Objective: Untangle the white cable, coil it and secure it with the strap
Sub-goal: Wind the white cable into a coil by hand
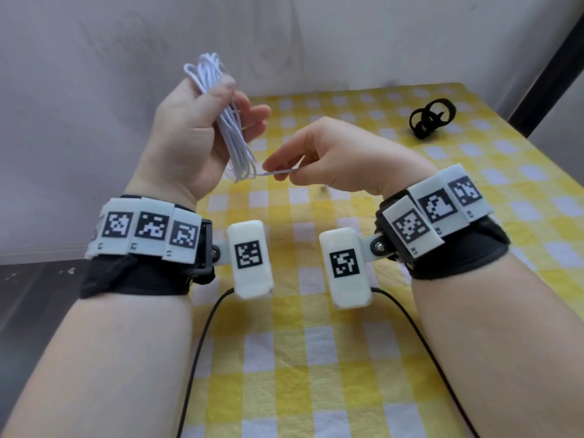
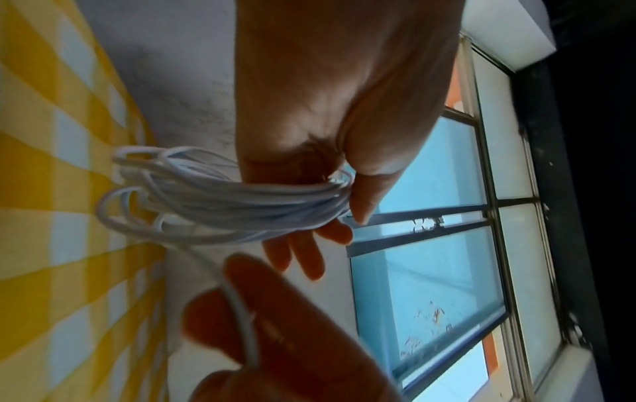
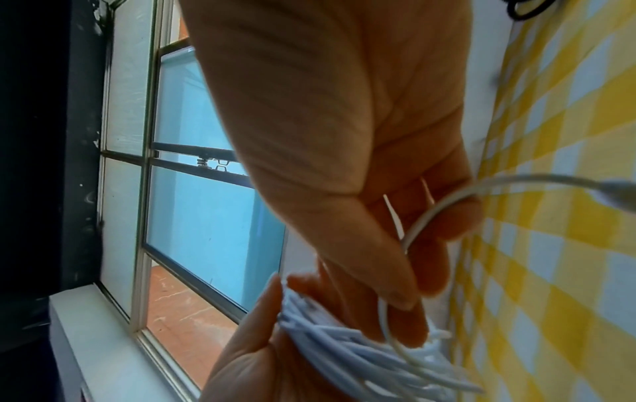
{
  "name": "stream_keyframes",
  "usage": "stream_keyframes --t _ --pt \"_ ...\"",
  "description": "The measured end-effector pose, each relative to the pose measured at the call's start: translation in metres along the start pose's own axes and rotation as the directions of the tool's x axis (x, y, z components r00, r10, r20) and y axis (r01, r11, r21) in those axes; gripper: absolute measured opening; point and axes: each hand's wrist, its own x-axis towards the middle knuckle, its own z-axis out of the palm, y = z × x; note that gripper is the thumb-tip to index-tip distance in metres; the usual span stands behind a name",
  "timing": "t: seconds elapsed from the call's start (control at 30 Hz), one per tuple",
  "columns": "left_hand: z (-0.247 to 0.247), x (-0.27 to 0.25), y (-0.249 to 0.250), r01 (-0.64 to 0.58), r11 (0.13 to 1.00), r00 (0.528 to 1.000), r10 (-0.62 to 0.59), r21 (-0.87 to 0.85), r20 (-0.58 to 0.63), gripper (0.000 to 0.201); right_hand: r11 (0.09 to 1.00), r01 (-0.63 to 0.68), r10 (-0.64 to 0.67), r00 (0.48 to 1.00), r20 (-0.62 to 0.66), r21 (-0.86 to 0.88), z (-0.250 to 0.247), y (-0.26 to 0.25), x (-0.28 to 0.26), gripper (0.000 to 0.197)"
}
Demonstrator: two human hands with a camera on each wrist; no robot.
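My left hand [image 1: 202,128] is raised above the table and holds the white cable [image 1: 227,121], folded into a long bundle of several loops, with the thumb pressing it against the fingers. The loops [image 2: 213,201] stick out past both sides of the palm. My right hand [image 1: 319,156] pinches the cable's loose end [image 1: 278,172] just right of the bundle's lower loops. In the right wrist view that end [image 3: 444,206] runs through the curled fingers and finishes in a plug [image 3: 619,190]. The black strap [image 1: 431,118] lies curled on the table at the far right, away from both hands.
A yellow and white checked cloth [image 1: 316,358] covers the table, which stands against a pale wall [image 1: 94,90]. A dark post [image 1: 550,67] rises at the back right corner. Black wrist-camera leads [image 1: 202,343] hang over the near table. A window [image 2: 430,190] appears in both wrist views.
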Motion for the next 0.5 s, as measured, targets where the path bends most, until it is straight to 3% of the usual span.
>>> stream_keyframes --t 0.13,0.23,0.27,0.4,0.5 --pt "0.006 -0.005 -0.005 -0.013 0.974 0.995 -0.010 0.227 0.100 0.004 0.983 0.061 -0.065 0.998 0.019 0.172 -0.001 -0.005 -0.001 0.040" --pt "0.008 -0.005 -0.008 -0.009 0.946 0.991 -0.034 0.323 0.126 0.006 0.973 0.085 -0.080 0.996 -0.033 0.216 -0.003 -0.005 -0.003 0.021" --pt "0.009 -0.006 -0.009 0.005 0.940 0.991 -0.051 0.342 0.127 0.007 0.966 0.096 -0.084 0.995 -0.061 0.240 -0.004 -0.005 -0.004 0.012" --pt "0.014 -0.009 -0.011 0.063 0.918 0.978 -0.135 0.393 0.161 0.010 0.900 0.176 -0.103 0.975 -0.198 0.398 -0.007 -0.003 -0.003 0.023" --pt "0.017 -0.010 -0.009 0.114 0.928 0.969 -0.184 0.355 0.168 0.013 0.870 0.230 -0.123 0.958 -0.259 0.437 -0.012 -0.001 -0.004 0.016"
